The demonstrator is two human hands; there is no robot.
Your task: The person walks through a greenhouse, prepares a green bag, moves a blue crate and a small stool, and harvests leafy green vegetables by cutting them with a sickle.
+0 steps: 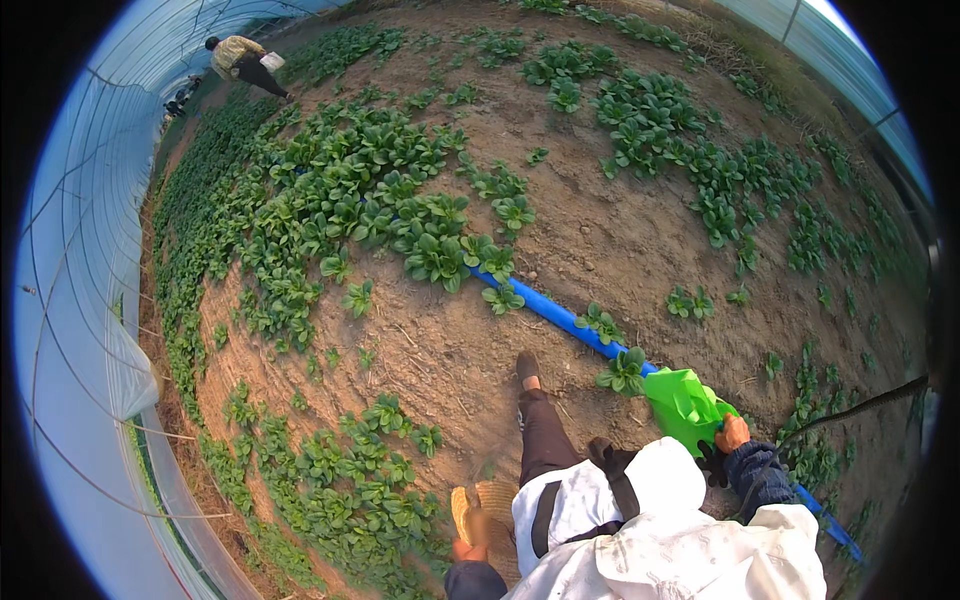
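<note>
Looking down past our white hooded jacket [660,540], we see our right hand [733,433] just beside the blue irrigation pipe [560,317], its fingers closed around the gathered top of a bright green bag [685,402]. The bag hangs right over the pipe and hides a stretch of it. Our left hand [468,548], on the far side of our body from the pipe, has its fingers wrapped on a tan woven thing [490,505]; it looks like a straw hat or basket, but our jacket and the lower edge cut most of it off, so we cannot tell which. Our dark trouser leg and shoe [527,368] step onto bare brown soil [600,240] near the pipe.

Small leafy green plants [400,200] grow along both sides of the pipe, and some leaves cover it, so its farther end is lost among them. Behind us the pipe shows again only in a short piece. A dark thin line [860,405], maybe a hose, crosses the ground beyond the bag. Well away from the pipe, another person [240,58] bends by the curved plastic tunnel wall [80,300], too small to read.
</note>
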